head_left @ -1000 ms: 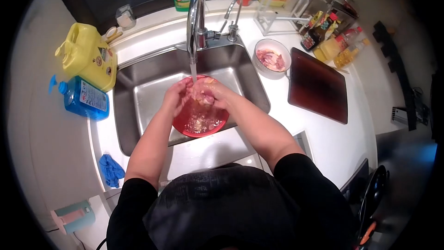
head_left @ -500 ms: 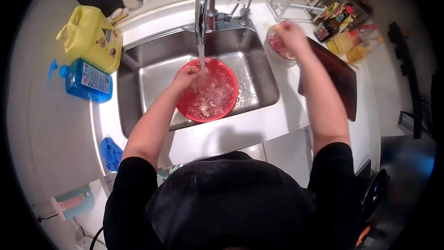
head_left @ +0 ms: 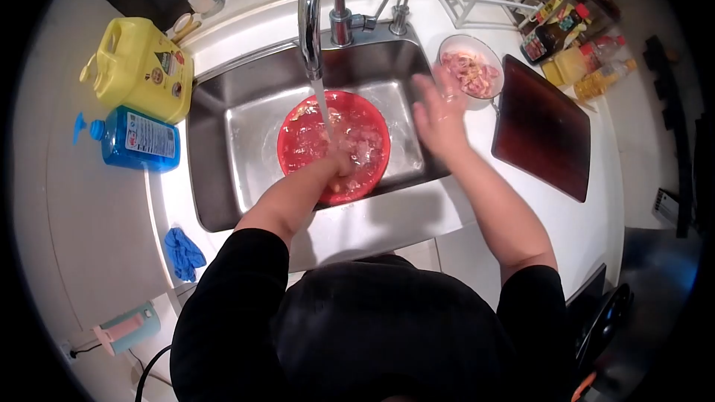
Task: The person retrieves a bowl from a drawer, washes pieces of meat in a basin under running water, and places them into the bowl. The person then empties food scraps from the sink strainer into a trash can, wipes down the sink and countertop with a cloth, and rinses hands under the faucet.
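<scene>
One stream of water (head_left: 322,100) falls from the curved faucet (head_left: 309,37) at the back of the sink (head_left: 257,115) into a red basin (head_left: 283,145) standing inside the sink, close to its front edge. Pink meat pieces (head_left: 365,147) lie in the basin's water. My left hand (head_left: 341,167) dips in beside them, its fingers hidden; I cannot tell whether it grips anything. My right hand (head_left: 441,115), well apart from the left, hovers at the sink's right rim, fingers spread, just beside a white bowl (head_left: 458,45) of meat strips (head_left: 474,73). Farther right of the sink lies a dark cutting board (head_left: 545,134). Left of the sink stand a yellow jug (head_left: 138,71) and a blue bottle (head_left: 141,141); near the sink's front left corner lies a crumpled blue cloth (head_left: 182,254).
</scene>
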A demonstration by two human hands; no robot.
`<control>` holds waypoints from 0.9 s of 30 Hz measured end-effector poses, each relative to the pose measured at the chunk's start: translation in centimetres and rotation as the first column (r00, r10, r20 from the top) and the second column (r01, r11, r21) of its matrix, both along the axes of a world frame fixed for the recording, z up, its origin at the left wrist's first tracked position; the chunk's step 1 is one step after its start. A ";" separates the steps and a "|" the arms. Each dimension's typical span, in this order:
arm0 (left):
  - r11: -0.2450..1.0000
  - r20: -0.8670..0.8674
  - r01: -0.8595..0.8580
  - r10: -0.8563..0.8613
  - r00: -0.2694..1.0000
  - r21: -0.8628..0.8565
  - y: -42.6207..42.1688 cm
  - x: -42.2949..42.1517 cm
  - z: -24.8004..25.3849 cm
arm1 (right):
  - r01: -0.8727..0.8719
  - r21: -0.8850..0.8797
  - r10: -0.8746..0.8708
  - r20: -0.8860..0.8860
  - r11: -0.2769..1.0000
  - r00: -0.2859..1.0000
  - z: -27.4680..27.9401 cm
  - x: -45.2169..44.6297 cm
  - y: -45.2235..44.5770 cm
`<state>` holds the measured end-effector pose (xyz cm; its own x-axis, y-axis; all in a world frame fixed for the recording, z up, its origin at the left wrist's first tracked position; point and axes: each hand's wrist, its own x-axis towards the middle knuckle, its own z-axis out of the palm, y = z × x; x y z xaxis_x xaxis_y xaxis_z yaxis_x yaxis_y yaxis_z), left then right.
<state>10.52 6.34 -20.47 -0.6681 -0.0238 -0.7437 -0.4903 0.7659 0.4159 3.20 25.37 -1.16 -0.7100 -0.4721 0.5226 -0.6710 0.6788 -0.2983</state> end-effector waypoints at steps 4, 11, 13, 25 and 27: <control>0.965 -0.166 -0.011 0.056 0.984 0.261 -1.9 0.8 -0.6 | -0.187 -0.079 0.202 0.326 0.979 0.924 -2.3 2.3 -2.4; 0.599 0.096 -0.354 0.419 0.903 0.718 -7.4 0.6 6.5 | 0.286 -0.405 0.413 0.910 0.868 0.037 -6.3 3.9 -6.6; 0.411 0.159 -0.379 0.477 0.865 0.829 -7.4 1.4 10.7 | 0.567 -0.231 0.455 0.841 0.790 -0.293 -7.9 4.0 -8.1; 0.037 0.277 -0.400 0.662 0.697 0.916 -7.0 2.1 15.8 | 0.877 -0.256 0.815 0.536 0.406 -0.221 -5.8 5.8 -13.4; 0.116 0.182 -0.411 0.767 0.616 0.904 -6.7 2.2 16.1 | 0.868 -0.381 0.879 0.462 0.320 -0.121 -7.5 5.4 -13.7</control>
<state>12.72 -0.38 -4.41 -0.9015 -0.0456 -0.4304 -0.3371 -0.5498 0.7643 8.62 11.71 -8.65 -0.5756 -0.5894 -0.5668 0.8141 -0.4784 -0.3294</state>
